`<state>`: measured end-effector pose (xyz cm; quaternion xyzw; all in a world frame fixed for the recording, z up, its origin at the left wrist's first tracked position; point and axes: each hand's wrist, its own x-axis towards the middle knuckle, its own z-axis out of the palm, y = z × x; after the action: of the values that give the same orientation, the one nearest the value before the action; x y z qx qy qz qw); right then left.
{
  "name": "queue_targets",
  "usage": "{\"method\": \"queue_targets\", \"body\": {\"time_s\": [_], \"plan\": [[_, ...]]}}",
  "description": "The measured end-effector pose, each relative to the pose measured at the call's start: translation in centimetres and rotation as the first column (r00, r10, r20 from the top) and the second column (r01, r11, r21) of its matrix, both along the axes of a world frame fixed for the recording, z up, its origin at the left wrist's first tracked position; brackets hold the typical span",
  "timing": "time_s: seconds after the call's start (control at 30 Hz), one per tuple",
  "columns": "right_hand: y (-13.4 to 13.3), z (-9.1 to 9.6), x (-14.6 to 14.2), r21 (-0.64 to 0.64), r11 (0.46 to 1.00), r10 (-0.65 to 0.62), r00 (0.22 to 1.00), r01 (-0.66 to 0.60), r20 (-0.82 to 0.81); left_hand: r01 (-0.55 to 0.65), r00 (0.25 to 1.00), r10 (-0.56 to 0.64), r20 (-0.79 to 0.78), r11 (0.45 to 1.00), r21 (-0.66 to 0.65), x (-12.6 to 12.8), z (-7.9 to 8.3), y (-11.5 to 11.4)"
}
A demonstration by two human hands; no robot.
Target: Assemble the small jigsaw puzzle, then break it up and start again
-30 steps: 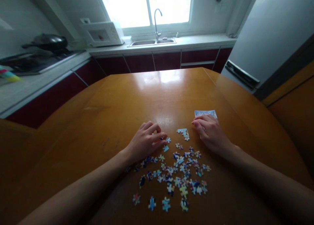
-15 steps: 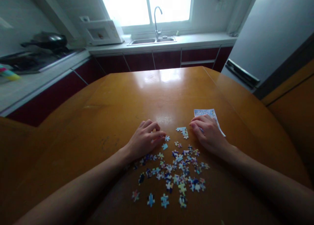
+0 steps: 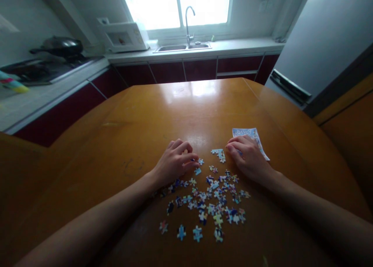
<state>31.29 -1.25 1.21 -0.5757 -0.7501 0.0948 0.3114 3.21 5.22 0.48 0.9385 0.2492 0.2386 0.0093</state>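
Note:
My left hand (image 3: 177, 160) hovers low over the table with bent fingers spread apart. Its thumb and index tips are beside a small light-blue jigsaw piece (image 3: 201, 162) and just above another blue piece (image 3: 197, 171). Part of a dark piece shows under the fingers. My right hand (image 3: 247, 156) rests partly on a printed picture sheet (image 3: 247, 132), fingers loosely bent, covering its lower left. Between the hands lies a joined corner section (image 3: 221, 155) of pale-blue pieces. Nearer to me spreads a loose heap of jigsaw pieces (image 3: 217, 195).
Several separate pieces, including a blue one (image 3: 197, 233), lie along the near side of the heap. The wooden table (image 3: 131, 115) reaches toward a counter with a sink (image 3: 171, 48), a microwave (image 3: 125, 37) and a stove with a pan (image 3: 62, 46). A fridge (image 3: 323, 37) stands right.
The view has shifted slightly. My left fingertips have moved a little toward the light-blue pieces and now cover part of one. The right hand stays on the sheet.

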Motion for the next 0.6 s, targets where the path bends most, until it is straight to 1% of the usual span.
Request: {"method": "queue_targets", "body": {"time_s": [0.2,0.27,0.33,0.5,0.6], "plan": [[0.00,0.04,-0.20,0.001,1.000,0.003,1.000,-0.003,0.009,0.036,0.999,-0.037,-0.035,0.999,-0.036,0.37,-0.19,-0.12],[-0.01,0.03,-0.23,0.000,1.000,0.007,1.000,-0.007,0.014,0.048,0.998,-0.050,-0.045,0.998,-0.027,0.36,-0.19,-0.16],[-0.04,0.08,-0.26,0.006,1.000,0.006,1.000,-0.006,0.013,0.045,0.998,-0.045,-0.049,0.999,-0.001,0.31,-0.16,-0.21],[-0.06,0.21,-0.22,0.018,1.000,0.010,1.000,-0.010,-0.011,0.002,1.000,-0.004,0.022,0.995,0.100,0.32,0.07,-0.47],[-0.03,0.10,-0.19,0.014,1.000,0.015,1.000,-0.015,-0.019,0.006,1.000,-0.007,0.006,0.992,0.127,0.37,0.31,-0.61]]}}
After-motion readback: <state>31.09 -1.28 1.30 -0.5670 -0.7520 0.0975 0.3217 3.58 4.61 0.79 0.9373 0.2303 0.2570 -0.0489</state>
